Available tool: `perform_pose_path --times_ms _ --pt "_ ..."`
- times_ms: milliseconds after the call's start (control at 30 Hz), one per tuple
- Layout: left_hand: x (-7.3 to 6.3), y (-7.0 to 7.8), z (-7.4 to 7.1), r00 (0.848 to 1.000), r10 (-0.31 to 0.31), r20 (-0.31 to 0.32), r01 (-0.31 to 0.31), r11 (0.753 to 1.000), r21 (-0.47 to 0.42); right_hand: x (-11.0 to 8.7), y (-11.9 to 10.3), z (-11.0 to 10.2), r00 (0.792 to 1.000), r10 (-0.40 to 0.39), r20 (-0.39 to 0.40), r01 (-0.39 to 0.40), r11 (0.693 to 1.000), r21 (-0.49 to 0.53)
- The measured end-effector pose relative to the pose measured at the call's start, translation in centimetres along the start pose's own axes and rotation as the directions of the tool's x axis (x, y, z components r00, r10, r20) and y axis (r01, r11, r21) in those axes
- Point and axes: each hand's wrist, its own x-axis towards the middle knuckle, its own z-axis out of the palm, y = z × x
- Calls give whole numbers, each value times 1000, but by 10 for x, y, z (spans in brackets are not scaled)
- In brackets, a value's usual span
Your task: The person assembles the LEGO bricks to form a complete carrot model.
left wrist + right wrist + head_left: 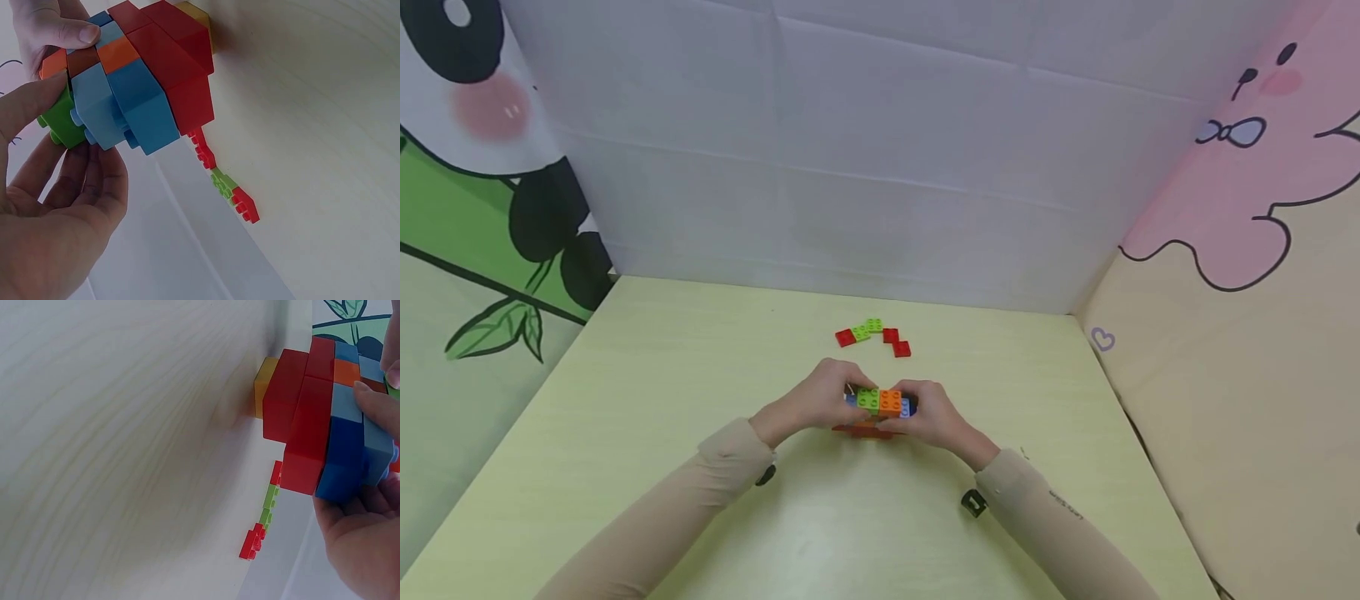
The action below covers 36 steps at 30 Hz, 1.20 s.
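A stack of toy building bricks (140, 69) stands on the table between both hands. From the yellow brick (265, 378) at the bottom it goes up through wide red layers, then blue and orange, then light blue and brown. On top sit a green brick (868, 400) and an orange brick (891, 403), side by side with studs up. My left hand (827, 396) grips the upper left end, thumb on the near side by the green brick and fingers behind. My right hand (931, 415) grips the right end, its thumb (375, 403) across the upper layers; its fingertips are hidden behind.
Beyond the stack lies a loose arc of bricks: a red brick (846, 337) at the left, green bricks (874, 325) in the middle, and more red bricks (902, 348) at the right. The pale table (700, 333) meets a white back wall (850, 225) and printed side panels.
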Motion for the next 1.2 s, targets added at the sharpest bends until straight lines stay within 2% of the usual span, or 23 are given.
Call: perform_pose_path --times_ms 233,567,900,1067,1200 --pt "1 3 1 998 -53 14 53 998 -17 -1 -1 0 1000 -9 -10 10 1000 10" --pt "-1 -4 9 998 -57 -18 56 997 -56 -2 0 2 1000 -5 -10 5 1000 -5" --pt "1 -5 8 997 -76 -19 74 995 -70 0 -2 2 1000 5 -19 -6 1000 -7" --pt "2 -11 12 995 -103 -6 102 988 -115 0 -1 2 1000 9 -18 -9 1000 5" --pt "3 -12 15 993 -114 0 114 987 -114 -2 -1 2 1000 9 -14 -9 1000 19"
